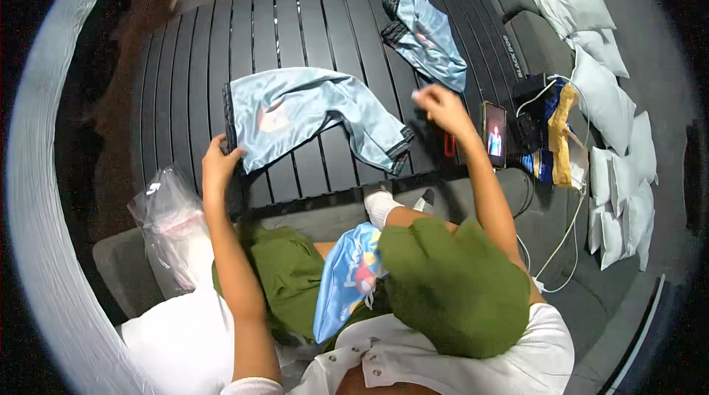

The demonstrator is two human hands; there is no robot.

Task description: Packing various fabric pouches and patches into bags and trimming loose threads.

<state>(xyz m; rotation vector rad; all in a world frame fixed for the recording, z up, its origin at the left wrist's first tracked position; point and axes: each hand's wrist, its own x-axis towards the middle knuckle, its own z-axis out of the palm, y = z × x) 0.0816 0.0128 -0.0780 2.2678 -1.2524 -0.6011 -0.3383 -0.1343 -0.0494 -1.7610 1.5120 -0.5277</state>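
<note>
A light blue satin garment with black lace trim lies spread in a bent shape on the black slatted table. At its lower left corner, my left hand pinches the black-trimmed edge. My right hand is raised over the table to the right of the garment, its fingers pinched. A small pale thing shows at those fingertips, too small to name. Farther back lies a second light blue satin piece, crumpled, with black lace at its ends. Across my lap rests a shiny blue cloth with a colourful print.
To the right, a phone with a lit screen stands by the table edge, near a red object. Yellow and blue packaging and white cables lie on the grey sofa. White cushions line the right; a clear plastic bag sits left.
</note>
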